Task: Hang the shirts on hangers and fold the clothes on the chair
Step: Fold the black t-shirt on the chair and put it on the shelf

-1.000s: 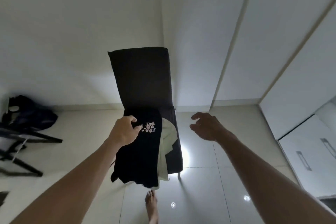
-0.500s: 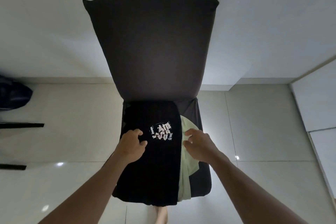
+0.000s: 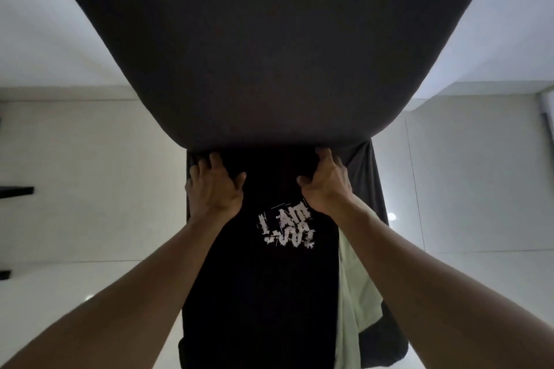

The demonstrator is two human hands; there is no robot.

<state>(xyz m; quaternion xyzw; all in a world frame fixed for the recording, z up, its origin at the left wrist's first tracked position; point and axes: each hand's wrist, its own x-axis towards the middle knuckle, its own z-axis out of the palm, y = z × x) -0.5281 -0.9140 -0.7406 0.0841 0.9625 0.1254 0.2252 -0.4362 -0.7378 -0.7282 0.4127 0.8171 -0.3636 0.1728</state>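
Observation:
A black shirt (image 3: 263, 293) with a white print lies along the seat of a dark chair (image 3: 269, 39), its lower part hanging over the front edge. A pale green garment (image 3: 356, 287) lies under it and sticks out on the right. My left hand (image 3: 214, 186) rests at the shirt's far left corner, fingers pressed into the fabric by the backrest. My right hand (image 3: 325, 183) grips the far right corner the same way. Whether the fingers pinch the cloth or only press on it is hard to tell.
The chair's tall dark backrest fills the upper half of the view, very close. Glossy pale floor tiles (image 3: 90, 204) lie on both sides. A black bar (image 3: 16, 190) shows at the left edge. White walls stand behind.
My head has moved much closer to the chair. Both hands slid from the shirt's middle up to its far corners at the base of the backrest.

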